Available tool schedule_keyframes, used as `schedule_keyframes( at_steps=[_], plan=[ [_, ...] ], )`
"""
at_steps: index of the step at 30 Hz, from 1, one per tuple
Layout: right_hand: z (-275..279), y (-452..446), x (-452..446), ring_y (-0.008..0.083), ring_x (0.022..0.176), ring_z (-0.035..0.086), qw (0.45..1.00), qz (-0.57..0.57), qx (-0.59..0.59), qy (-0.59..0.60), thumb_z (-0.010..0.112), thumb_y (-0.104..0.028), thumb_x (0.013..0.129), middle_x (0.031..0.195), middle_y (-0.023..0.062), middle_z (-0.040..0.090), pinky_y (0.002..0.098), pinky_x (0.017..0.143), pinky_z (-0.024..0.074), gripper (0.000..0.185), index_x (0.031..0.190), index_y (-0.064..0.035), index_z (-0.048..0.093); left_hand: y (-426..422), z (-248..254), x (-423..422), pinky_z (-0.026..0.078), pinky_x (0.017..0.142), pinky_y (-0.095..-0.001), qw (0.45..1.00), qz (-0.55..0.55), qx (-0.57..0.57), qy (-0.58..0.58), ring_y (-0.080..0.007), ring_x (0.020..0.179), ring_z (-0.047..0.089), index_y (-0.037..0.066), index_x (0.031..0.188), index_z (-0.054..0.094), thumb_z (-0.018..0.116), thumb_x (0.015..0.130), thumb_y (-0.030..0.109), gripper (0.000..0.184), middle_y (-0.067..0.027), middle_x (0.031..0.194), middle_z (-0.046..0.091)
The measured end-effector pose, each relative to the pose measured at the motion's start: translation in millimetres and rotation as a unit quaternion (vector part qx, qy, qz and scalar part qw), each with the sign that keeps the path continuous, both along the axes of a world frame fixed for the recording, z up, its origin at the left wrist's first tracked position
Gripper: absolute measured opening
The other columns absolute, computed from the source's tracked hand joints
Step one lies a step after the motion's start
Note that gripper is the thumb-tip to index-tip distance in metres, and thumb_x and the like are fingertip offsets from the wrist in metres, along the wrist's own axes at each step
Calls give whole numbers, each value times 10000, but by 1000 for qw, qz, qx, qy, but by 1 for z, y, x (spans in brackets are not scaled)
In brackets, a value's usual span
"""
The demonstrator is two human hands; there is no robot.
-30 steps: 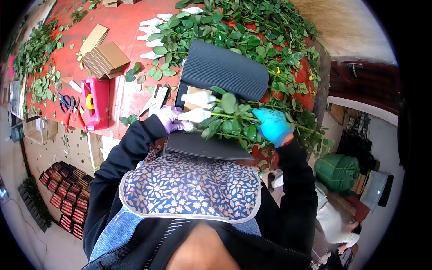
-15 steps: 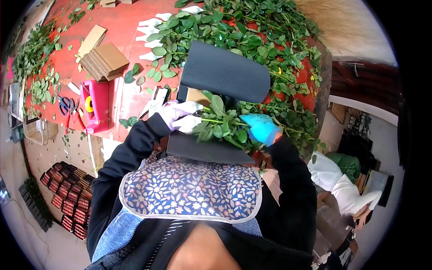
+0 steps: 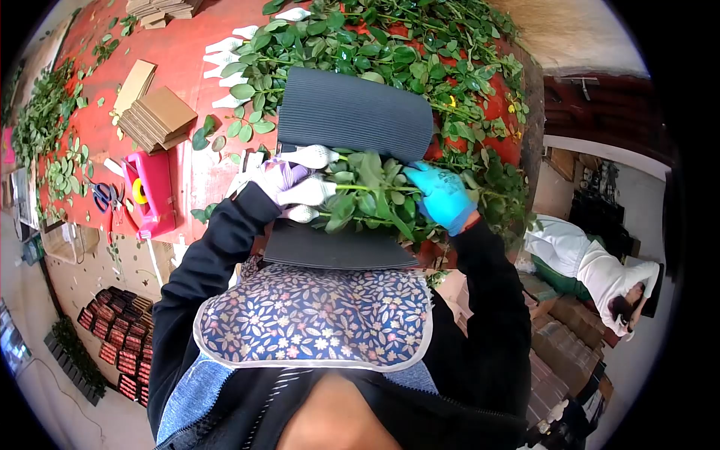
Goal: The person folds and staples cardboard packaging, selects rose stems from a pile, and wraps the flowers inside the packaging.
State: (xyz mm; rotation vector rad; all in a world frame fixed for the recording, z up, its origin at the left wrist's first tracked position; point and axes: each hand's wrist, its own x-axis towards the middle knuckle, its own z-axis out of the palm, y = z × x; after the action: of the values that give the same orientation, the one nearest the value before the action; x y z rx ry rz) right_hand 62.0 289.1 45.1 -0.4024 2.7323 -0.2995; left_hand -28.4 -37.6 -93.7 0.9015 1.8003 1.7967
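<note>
My left hand (image 3: 279,180), in a pale purple glove, is wrapped round the white net-covered heads (image 3: 308,190) of a few leafy stems. My right hand (image 3: 444,196), in a blue glove, is closed round the green stems (image 3: 371,196) farther right. These stems lie crosswise between a dark ribbed roll (image 3: 356,112) above and a dark flat flap (image 3: 337,246) below. Another white-netted head (image 3: 301,214) shows just under my left hand. The far fingertips of both hands are partly hidden by leaves and nets.
On the red table (image 3: 199,71) are cardboard pieces (image 3: 157,120), a pink tape dispenser (image 3: 156,196), scissors (image 3: 102,196) and more net-covered stems (image 3: 225,58). Leafy stems (image 3: 420,56) cover the back right. A person in white (image 3: 600,274) is bent over at the right, near boxes (image 3: 566,341).
The netted heads have come into my left hand's grasp, and my right hand moved left and then slightly back. The cardboard between the hands is now hidden. The person at right has shifted.
</note>
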Motion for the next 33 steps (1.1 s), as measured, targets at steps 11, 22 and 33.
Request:
schedule_keyframes(
  at_steps=[11,22,33],
  plan=[
    [21,24,11,331,809,641,995,46,54,66,575,-49,766,901,126,644,441,697,508,465,1230,-83,581,-10,16,4,509,750,-410,944,-73,-126,296,-290,868,623,155,1119,673,653,611,12,528,-82,1034,647],
    [-30,-2,-6,309,729,663,979,102,154,-83,601,-39,769,819,135,661,430,638,525,436,1203,-76,567,-23,22,11,506,747,-357,967,-51,-31,248,-284,883,653,95,1044,689,717,754,38,298,-90,1010,677],
    [-35,4,-16,315,800,667,973,162,122,-113,564,-104,841,882,148,680,435,685,521,407,1245,-56,553,-25,40,12,477,650,-342,920,30,-91,379,-225,763,591,181,1030,719,762,631,112,408,-38,1044,617]
  ],
)
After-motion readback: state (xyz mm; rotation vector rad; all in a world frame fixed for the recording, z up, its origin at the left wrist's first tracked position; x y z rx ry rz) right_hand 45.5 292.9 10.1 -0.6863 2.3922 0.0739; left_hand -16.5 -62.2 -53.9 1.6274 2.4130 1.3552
